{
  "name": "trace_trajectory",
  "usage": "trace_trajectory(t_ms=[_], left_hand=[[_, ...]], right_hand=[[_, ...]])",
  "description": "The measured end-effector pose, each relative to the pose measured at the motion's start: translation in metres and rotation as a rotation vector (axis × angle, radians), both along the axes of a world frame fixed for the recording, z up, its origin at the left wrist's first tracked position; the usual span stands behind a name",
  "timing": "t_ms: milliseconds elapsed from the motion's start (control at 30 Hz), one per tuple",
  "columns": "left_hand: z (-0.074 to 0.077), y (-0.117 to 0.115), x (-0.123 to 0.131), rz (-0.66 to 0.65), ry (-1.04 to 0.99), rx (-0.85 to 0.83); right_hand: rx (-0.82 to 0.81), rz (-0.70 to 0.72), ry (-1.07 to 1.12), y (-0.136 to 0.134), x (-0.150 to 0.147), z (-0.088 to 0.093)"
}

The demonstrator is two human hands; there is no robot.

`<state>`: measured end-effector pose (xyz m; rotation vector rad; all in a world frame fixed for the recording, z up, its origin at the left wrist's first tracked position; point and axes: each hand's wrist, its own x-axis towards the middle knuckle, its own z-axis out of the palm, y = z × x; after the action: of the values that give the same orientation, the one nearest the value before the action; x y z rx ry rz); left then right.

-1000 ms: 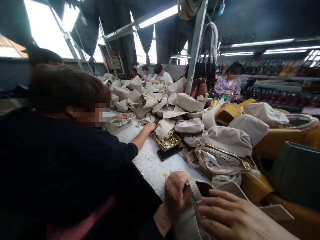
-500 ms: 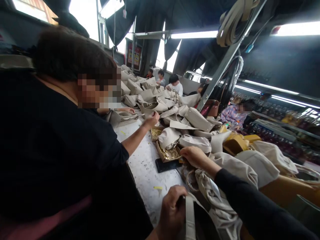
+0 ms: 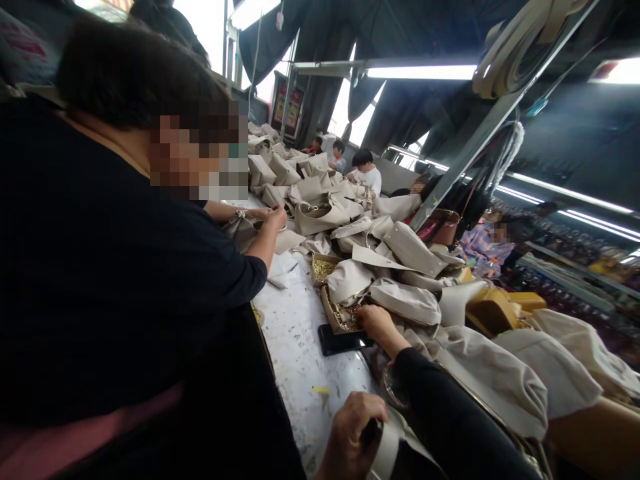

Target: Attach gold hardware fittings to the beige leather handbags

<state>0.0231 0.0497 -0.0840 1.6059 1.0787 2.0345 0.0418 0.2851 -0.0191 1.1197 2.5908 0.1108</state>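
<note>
At the bottom of the head view, my left hand (image 3: 353, 430) is closed around the edge of a beige handbag (image 3: 387, 447), whose dark inside shows beside the fingers. Something dark shows between thumb and fingers, too unclear to name. My right hand (image 3: 377, 325) reaches forward to a small cardboard box (image 3: 330, 311) of gold-coloured metal fittings (image 3: 353, 313). Its fingers are bent together and dip in at the box's right side; what the fingertips pinch, if anything, is hidden. A black phone (image 3: 343, 340) lies just in front of this box.
A second box (image 3: 323, 267) of gold fittings stands behind the first. Beige bags (image 3: 415, 247) are heaped along the white table (image 3: 295, 333), with yellow bags (image 3: 493, 310) on the right. A co-worker (image 3: 125, 233) sits close at left, both hands at a bag. A slanted metal post (image 3: 460, 153) rises at right.
My right hand has gone from the box's right edge into the fittings. The co-worker's raised hand has come down to their bag. The view has shifted slightly left.
</note>
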Motion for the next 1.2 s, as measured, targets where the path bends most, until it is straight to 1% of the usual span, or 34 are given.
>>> trace_trajectory(t_ms=[133,267,467,600,767,867,967,1067,1200], left_hand=[[0.001,0.000,-0.002,-0.001,0.020,0.032],[0.000,0.000,-0.001,0.005,0.012,0.032],[-0.004,-0.003,-0.002,-0.001,-0.013,0.019],[-0.001,-0.007,-0.005,-0.051,-0.085,-0.018],[0.011,-0.011,-0.011,-0.091,-0.275,-0.134],[0.023,-0.006,-0.017,-0.152,-0.321,-0.124],[0.040,0.002,-0.025,-0.263,-0.311,-0.086],[0.059,0.010,-0.028,-0.357,-0.253,-0.049],[0.076,0.013,-0.016,-0.400,-0.193,-0.074]], right_hand=[[0.009,-0.044,0.033,0.000,0.002,-0.003],[0.013,-0.076,0.093,0.001,0.004,-0.005],[-0.013,-0.110,0.259,-0.001,0.007,-0.002],[-0.068,-0.164,0.460,-0.004,0.014,0.005],[-0.227,-0.224,0.863,-0.015,0.032,0.019],[-0.372,-0.239,1.121,-0.033,0.049,0.031],[-0.501,-0.221,1.325,-0.067,0.074,0.048],[-0.621,-0.225,1.468,-0.108,0.106,0.068],[-0.830,-0.287,1.599,-0.154,0.148,0.088]])
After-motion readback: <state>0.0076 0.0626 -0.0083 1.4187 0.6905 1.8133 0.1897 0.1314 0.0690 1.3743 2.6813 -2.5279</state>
